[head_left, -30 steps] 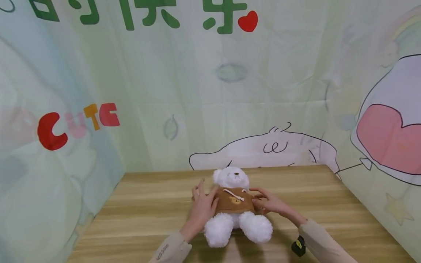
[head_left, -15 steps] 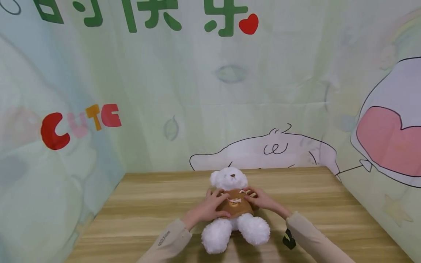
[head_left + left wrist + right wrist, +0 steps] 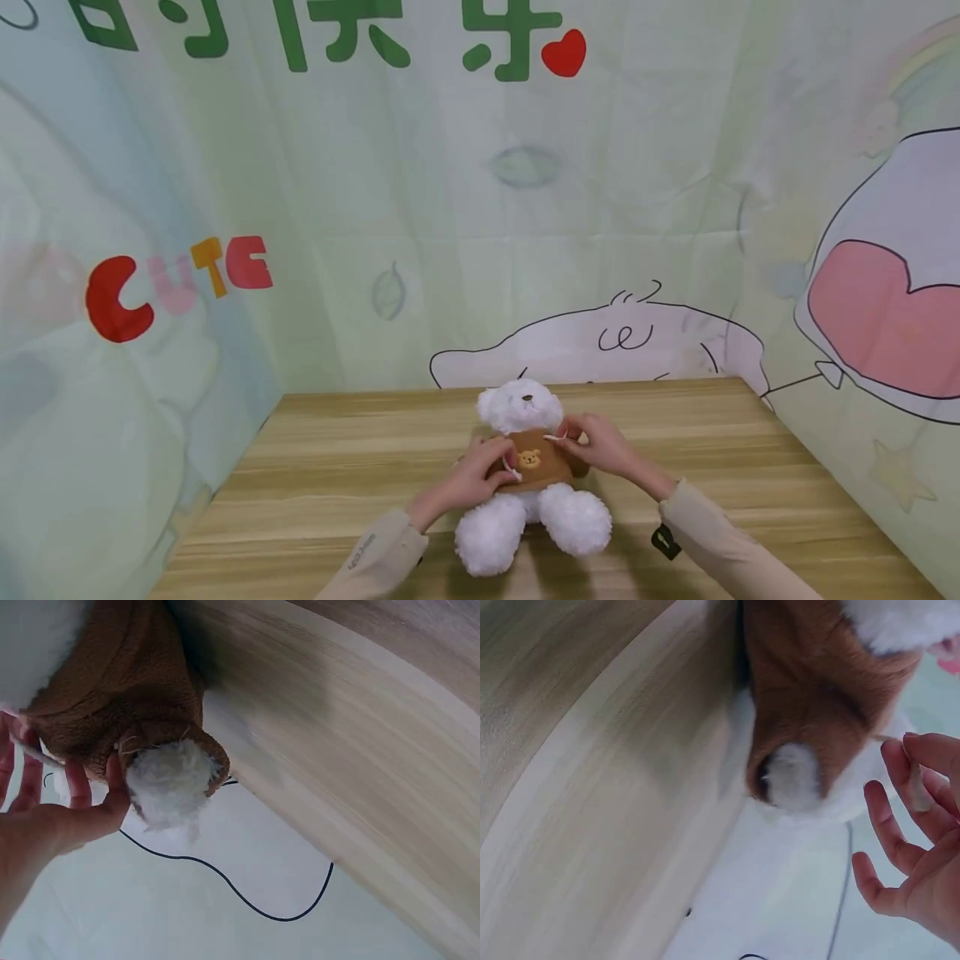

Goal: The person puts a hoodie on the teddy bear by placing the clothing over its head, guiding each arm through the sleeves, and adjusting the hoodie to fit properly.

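Note:
A white plush teddy bear point(image 3: 491, 533) in a brown sweater point(image 3: 543, 475) sits facing me on the wooden table. The sweater has a small bear-face patch point(image 3: 529, 459) on its chest and two white drawstrings at the neck. My left hand point(image 3: 472, 477) is at the chest's left side, holding one drawstring point(image 3: 513, 469), which also crosses its fingers in the left wrist view. The right hand point(image 3: 603, 446) pinches the other drawstring point(image 3: 553, 437) near the neck. In the right wrist view that cord's end point(image 3: 919, 791) hangs below the pinch, the other fingers spread.
The wooden table point(image 3: 337, 467) extends around the bear. A small black object point(image 3: 664, 542) lies beside my right sleeve. Behind the table hangs a printed backdrop point(image 3: 450, 208) with cartoon drawings.
Both hands have come from the bear's sides to its chest and taken hold of the drawstrings. The cords, which lay together over the chest, are now apart, exposing the bear-face patch.

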A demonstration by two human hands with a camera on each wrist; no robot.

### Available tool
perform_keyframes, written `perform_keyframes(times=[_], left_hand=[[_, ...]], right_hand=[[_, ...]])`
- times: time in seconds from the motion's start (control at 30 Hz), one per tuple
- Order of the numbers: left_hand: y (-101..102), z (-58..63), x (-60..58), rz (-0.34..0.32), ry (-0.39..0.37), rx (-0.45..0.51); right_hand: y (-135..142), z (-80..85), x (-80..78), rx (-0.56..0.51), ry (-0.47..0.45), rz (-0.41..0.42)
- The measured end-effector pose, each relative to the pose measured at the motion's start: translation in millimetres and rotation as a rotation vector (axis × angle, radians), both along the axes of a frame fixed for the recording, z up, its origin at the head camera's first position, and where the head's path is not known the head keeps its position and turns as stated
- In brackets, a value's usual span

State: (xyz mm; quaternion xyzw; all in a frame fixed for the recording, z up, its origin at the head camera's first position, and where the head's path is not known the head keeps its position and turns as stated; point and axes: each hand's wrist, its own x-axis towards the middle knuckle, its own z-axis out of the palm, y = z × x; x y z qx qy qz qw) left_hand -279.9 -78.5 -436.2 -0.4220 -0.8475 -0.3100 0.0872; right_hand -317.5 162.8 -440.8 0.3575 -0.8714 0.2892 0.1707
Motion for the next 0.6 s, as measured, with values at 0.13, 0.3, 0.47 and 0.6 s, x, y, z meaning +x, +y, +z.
perform_keyframes(times=[0.13,0.3,0.47,0.6], left_hand=[[-2,2.0,-1.1,-0.093,-0.199,0.08],[-2,3.4,2.4,-0.069,-0.222,0.079],[1,6.7,11.2,0.096,-0.04,-0.133],[7,9.9,14.4,0.133,0.141,-0.294]], right_hand=[[2,8.6,13.7,0.083,0.025,0.04],[3,14.1,28.1,0.156,-0.026,0.135],[3,14.4,33.5,0.148,-0.107,0.245],[1,12.3,34.2,0.096,-0.175,0.33]])
